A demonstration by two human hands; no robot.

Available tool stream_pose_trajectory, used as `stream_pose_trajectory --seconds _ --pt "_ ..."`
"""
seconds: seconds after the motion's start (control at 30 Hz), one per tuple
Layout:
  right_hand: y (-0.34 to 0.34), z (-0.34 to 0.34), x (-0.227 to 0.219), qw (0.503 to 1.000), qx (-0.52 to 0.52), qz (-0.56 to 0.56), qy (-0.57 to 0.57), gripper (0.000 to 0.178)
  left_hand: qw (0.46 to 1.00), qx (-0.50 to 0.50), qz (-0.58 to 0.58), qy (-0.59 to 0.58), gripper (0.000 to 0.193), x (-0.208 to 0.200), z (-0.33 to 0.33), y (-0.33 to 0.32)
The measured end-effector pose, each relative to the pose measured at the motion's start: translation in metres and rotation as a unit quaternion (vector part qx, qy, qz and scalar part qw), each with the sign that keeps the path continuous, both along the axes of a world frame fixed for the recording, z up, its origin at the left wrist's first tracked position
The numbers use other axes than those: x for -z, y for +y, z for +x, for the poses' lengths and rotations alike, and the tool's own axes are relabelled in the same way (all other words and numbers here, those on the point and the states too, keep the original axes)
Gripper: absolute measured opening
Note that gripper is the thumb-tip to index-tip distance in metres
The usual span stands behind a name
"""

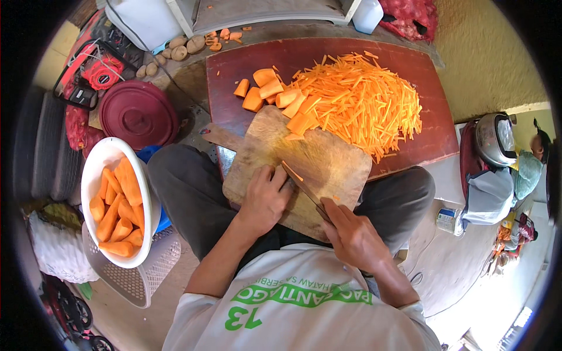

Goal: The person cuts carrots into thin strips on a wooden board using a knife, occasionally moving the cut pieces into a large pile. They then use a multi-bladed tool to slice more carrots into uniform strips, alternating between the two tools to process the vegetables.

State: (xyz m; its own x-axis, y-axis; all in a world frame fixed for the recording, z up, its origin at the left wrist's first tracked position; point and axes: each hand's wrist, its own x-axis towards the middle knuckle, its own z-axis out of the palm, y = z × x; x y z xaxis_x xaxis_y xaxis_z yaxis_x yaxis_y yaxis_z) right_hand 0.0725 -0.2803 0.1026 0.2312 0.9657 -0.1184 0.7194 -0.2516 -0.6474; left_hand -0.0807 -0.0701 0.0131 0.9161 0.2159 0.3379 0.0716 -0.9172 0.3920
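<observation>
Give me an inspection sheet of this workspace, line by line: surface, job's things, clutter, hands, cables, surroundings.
Surface: wooden cutting board resting on a dark red tabletop, partly over the person's lap.
Job's things: knife; pile of carrot strips; carrot chunks beside the pile; white bowl of peeled carrots at the person's left.
Clutter: one carrot sliver on the board; carrot scraps beyond the tabletop.
Hands: left hand flat on the board; right hand gripping the knife handle.
Cables: nothing seen.
Surroundings: dark red lid, potatoes, white basket, another person at far right.
</observation>
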Motion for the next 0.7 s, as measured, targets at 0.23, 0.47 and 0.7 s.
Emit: stream_pose_trajectory --seconds 0.23,0.47,0.7 --pt "0.036 0.002 0.006 1.000 -0.002 0.001 0.017 0.059 1.000 0.000 -0.005 -0.009 0.030 -0.004 -0.001 0.002" --pt "0.028 0.005 0.016 0.999 -0.021 0.036 -0.019 0.052 0.999 -0.012 -0.010 -0.037 0.024 0.000 0.001 0.000" --pt "0.025 0.000 0.000 0.998 -0.025 0.053 -0.009 0.048 0.999 -0.022 -0.009 -0.041 0.028 0.004 -0.004 0.000"
